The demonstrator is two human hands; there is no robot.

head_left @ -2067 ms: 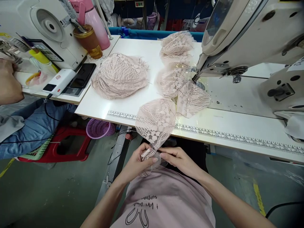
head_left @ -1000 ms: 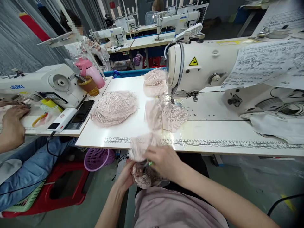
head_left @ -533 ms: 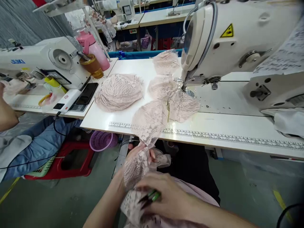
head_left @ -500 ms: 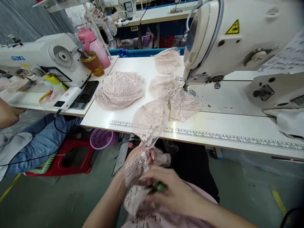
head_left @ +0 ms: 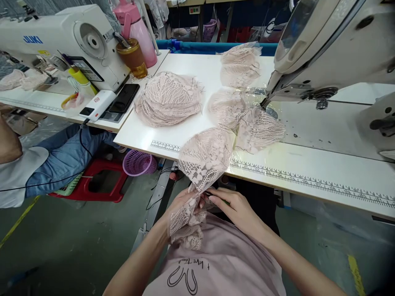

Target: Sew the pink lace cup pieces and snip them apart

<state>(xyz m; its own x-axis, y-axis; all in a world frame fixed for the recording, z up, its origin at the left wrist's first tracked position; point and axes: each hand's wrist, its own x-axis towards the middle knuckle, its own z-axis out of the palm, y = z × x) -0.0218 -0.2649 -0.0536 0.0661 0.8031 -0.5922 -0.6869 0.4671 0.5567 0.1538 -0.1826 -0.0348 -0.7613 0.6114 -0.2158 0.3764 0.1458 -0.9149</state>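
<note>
Below the table's front edge, my left hand (head_left: 184, 204) is closed around a pale pink lace piece (head_left: 205, 158). Part of that lace drapes up onto the white table, and the rest hangs over my wrist. My right hand (head_left: 233, 205) is closed on thread snips (head_left: 226, 202), mostly hidden by the fingers, with a bit of green and a dark tip showing. The tip is close to the lace beside my left fingers. More lace pieces (head_left: 261, 129) run in a chain to the needle of the sewing machine (head_left: 308, 78).
A stack of lace pieces (head_left: 169, 100) lies left on the table (head_left: 129, 142). On the neighbouring table are a black phone (head_left: 124, 98), a white device (head_left: 98, 105), a brown cup (head_left: 132, 57) and a pink bottle (head_left: 138, 35). A co-worker's leg (head_left: 66, 164) shows at left.
My right hand has moved up and away from my shirt to the lace at my left hand. The hanging lace has settled lower by my left wrist. The view has shifted.
</note>
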